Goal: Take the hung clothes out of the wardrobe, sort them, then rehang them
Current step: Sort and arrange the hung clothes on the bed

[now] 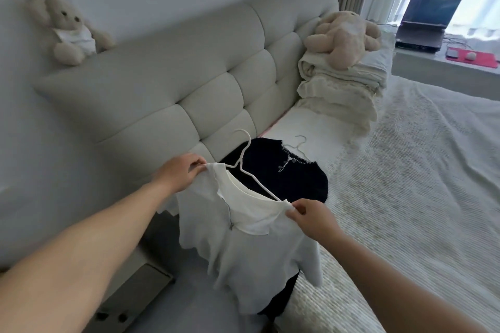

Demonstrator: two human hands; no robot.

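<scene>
A white top (251, 246) hangs on a white hanger (244, 162) above the near corner of the bed. My left hand (180, 170) pinches its left shoulder and my right hand (311, 217) pinches its right shoulder. Under and behind it a dark navy cardigan (292, 178) with pale stitched trim lies flat on the bed on a second white hanger (299, 147), whose hook points toward the pillows. The white top hides the lower part of the dark cardigan.
A tufted pale headboard (205, 76) runs along the wall, with a plush rabbit (67, 30) on its left end. Folded cream blankets (341, 89) with a plush toy (343, 35) sit on the bed (419, 170). A laptop (424, 24) stands on the window ledge.
</scene>
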